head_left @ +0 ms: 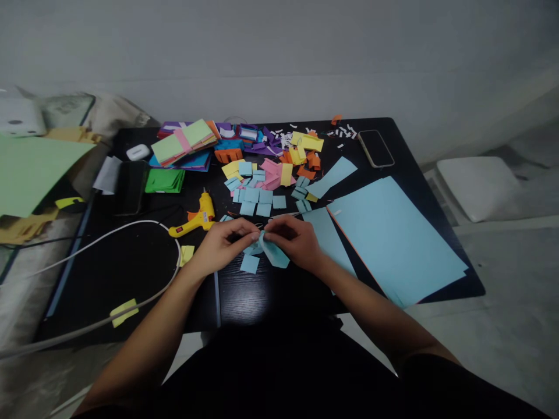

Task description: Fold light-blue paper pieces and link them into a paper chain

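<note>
Left hand and right hand pinch blue paper.
Its long part slants down, nearer the right hand.

Blue paper piece right of the yellow glue gun, its pinched end hidden by left hand and right hand, green sheet and pale cable left of the gun cut off by the edge, gun's red label unreadably small

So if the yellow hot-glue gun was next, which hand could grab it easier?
Probably the left hand: it is right beside the yellow hot-glue gun, while the right hand is farther across. Both hands pinch the light-blue paper piece, so the left may need to let go first.
</note>
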Action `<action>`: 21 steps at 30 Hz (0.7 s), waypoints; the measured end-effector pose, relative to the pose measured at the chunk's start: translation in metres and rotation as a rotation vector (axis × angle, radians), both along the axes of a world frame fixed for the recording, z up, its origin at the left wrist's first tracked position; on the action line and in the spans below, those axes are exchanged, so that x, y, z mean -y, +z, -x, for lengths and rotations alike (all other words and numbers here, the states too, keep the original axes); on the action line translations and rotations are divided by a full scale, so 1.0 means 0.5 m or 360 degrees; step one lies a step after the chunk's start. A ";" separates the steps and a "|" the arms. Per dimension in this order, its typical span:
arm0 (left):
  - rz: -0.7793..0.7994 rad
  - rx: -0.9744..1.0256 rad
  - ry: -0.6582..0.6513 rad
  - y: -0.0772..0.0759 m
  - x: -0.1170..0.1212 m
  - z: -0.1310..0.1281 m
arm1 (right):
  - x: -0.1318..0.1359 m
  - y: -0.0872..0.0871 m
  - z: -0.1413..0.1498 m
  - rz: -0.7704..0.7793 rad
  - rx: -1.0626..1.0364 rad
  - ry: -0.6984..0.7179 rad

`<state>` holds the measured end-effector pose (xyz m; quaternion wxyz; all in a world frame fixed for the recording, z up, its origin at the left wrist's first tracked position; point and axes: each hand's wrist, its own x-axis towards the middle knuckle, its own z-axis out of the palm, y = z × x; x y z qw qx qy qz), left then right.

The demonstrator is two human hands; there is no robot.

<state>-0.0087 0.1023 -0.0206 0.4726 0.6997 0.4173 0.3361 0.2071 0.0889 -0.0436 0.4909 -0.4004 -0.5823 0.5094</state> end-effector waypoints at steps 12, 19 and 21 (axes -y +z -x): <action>-0.0594 -0.0157 -0.0177 0.016 0.010 -0.004 | -0.003 -0.001 0.000 0.0191 -0.0104 0.0022; -0.0645 -0.0203 -0.0067 0.016 0.013 -0.002 | -0.004 -0.003 0.001 0.0230 -0.0191 0.0044; -0.0648 -0.0195 -0.0078 0.016 0.014 0.002 | -0.002 -0.003 0.001 0.0202 -0.0178 0.0011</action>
